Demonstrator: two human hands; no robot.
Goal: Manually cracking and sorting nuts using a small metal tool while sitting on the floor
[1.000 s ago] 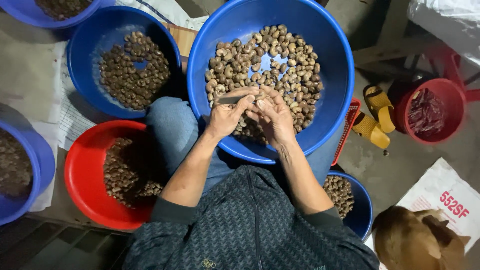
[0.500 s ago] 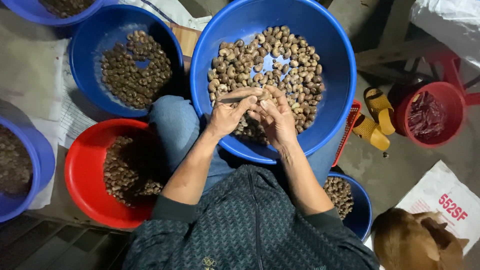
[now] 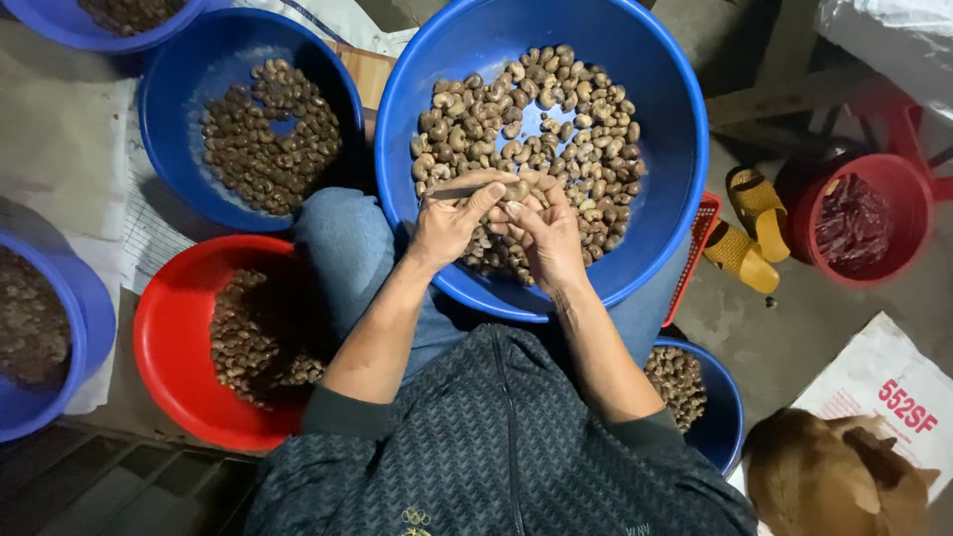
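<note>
Left hand (image 3: 449, 226): grips a small knife (image 3: 459, 193), fingers curled round it.
Right hand (image 3: 544, 233): pinches one cashew (image 3: 517, 191).
Beneath: big blue basin (image 3: 675, 149) of cashews.

nut in hand: small curved brown cashew nut (image 3: 517, 190), pinched between the fingertips of both hands
tool: thin dark metal blade (image 3: 455, 194), lying level, tip at the nut
basin: large round blue plastic basin (image 3: 675, 119), on the lap, holding loose nuts
</note>
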